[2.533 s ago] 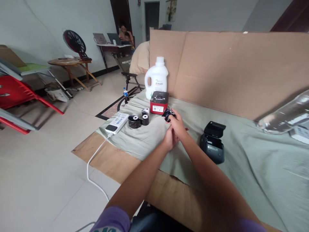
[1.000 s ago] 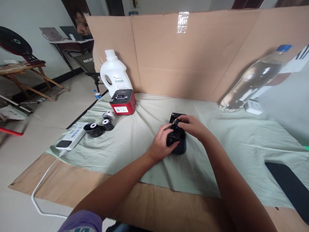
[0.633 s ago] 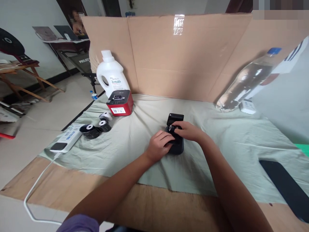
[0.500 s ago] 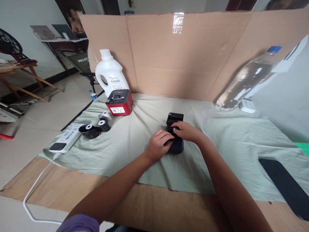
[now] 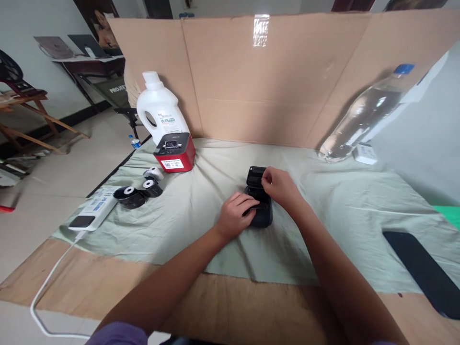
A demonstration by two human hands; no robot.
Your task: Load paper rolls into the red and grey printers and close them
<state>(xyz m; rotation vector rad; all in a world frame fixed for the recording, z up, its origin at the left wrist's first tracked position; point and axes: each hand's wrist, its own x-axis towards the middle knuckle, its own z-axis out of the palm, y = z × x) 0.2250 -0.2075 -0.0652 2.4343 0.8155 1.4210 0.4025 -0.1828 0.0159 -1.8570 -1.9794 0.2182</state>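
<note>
Left hand curled against near-left side of small black printer, steadying body. Right hand pinching raised lid at its right edge. Printer sits mid green cloth on worktop. Farther left: red printer, white jug behind it, label rolls, power strip. Right: leaning clear bottle.

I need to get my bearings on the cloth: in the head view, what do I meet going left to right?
White power strip → black tape rolls → red label printer → left hand → small black printer → clear plastic bottle → flat black slab.
</note>
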